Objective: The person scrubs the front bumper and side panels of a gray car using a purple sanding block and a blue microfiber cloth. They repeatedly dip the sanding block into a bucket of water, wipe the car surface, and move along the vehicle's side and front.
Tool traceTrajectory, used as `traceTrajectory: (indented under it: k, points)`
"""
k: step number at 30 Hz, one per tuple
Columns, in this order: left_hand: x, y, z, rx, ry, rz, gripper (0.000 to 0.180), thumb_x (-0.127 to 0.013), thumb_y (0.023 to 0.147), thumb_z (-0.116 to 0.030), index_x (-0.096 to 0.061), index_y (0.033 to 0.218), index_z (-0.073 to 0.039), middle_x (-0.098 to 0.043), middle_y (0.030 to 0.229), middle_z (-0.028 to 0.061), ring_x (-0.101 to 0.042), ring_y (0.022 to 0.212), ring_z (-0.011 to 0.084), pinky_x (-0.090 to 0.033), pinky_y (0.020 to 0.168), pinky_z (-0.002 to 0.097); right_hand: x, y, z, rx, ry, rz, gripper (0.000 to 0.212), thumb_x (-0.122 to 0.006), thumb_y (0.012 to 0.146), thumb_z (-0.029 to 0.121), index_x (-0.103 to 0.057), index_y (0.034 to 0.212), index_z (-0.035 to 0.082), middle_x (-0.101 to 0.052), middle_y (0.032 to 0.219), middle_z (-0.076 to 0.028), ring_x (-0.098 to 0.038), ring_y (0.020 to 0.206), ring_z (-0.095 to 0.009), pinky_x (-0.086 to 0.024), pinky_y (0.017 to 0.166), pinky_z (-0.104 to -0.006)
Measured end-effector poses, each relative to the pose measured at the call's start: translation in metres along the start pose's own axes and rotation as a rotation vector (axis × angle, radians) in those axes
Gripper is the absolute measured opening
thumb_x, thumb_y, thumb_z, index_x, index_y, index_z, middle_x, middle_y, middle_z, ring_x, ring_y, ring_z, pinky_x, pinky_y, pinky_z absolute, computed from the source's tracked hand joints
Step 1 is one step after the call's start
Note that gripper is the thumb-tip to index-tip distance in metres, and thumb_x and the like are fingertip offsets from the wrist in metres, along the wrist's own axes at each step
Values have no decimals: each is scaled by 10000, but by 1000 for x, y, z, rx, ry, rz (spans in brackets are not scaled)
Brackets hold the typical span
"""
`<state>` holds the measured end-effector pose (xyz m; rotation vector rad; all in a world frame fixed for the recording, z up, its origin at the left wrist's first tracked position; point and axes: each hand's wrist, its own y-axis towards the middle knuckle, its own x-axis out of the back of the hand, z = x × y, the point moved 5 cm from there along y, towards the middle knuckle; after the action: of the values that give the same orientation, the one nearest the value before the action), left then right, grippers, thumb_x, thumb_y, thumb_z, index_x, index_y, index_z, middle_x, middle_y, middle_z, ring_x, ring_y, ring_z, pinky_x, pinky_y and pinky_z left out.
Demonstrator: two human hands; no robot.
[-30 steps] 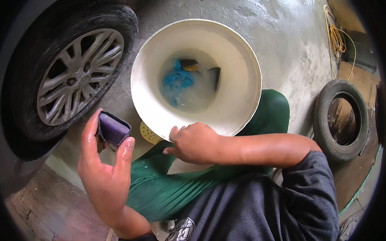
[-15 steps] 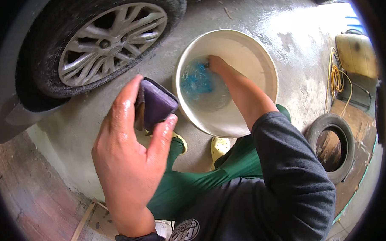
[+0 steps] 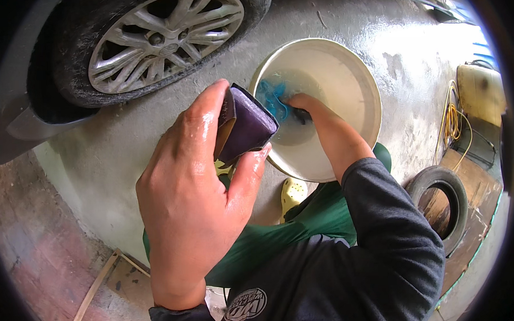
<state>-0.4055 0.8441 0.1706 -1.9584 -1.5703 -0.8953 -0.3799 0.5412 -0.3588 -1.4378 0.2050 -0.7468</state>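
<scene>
My left hand [image 3: 185,202], wet and raised in front of me, is closed round a purple, folded, wallet-like thing [image 3: 245,127] with dark edges and a tan inner side. Its fingers grip the far edge and the thumb the near one. Beyond it on the floor stands a round whitish basin [image 3: 374,83] with cloudy water [image 3: 293,138] in it. My right hand [image 3: 305,101] reaches into the basin, its fingers bent at the water. A small dark thing [image 3: 302,116] shows beneath it, not clear enough to name. Beside the fingers floats a bright blue, crumpled, net-like thing [image 3: 273,100].
A car wheel [image 3: 168,42] stands at the far left. To the right, a loose tyre [image 3: 459,201] lies on a wooden board [image 3: 478,178], near a coiled yellow hose [image 3: 452,117] and a yellowish jug [image 3: 481,90]. A yellow clog [image 3: 293,194] is close to the basin.
My left hand has moved right with the purple thing, now overlapping the basin's edge in view. My right hand has shifted slightly right and down in the basin; the dark thing now shows.
</scene>
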Motion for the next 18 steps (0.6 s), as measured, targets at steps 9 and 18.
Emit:
traceTrajectory:
  k: [9, 18]
  points:
    - [-4, -5, -2, -26, 13, -8, 596, -807, 875, -62, -575, 1418, 23, -684, 1242, 180, -665, 1060, 224, -521, 960, 353, 23, -76, 51, 331, 873, -57, 683, -722, 892, 521, -638, 1415, 89, -657, 1376, -157, -617, 1230, -282, -499, 988, -431]
    - [-16, -2, -18, -53, -17, 32, 591, -808, 869, -24, -573, 1408, 39, -684, 1234, 178, -653, 1074, 207, -512, 985, 347, -7, -43, 31, 308, -191, 14, 763, -779, 821, 657, -739, 1267, 39, -709, 1306, -198, -651, 1217, -322, -483, 1021, -460]
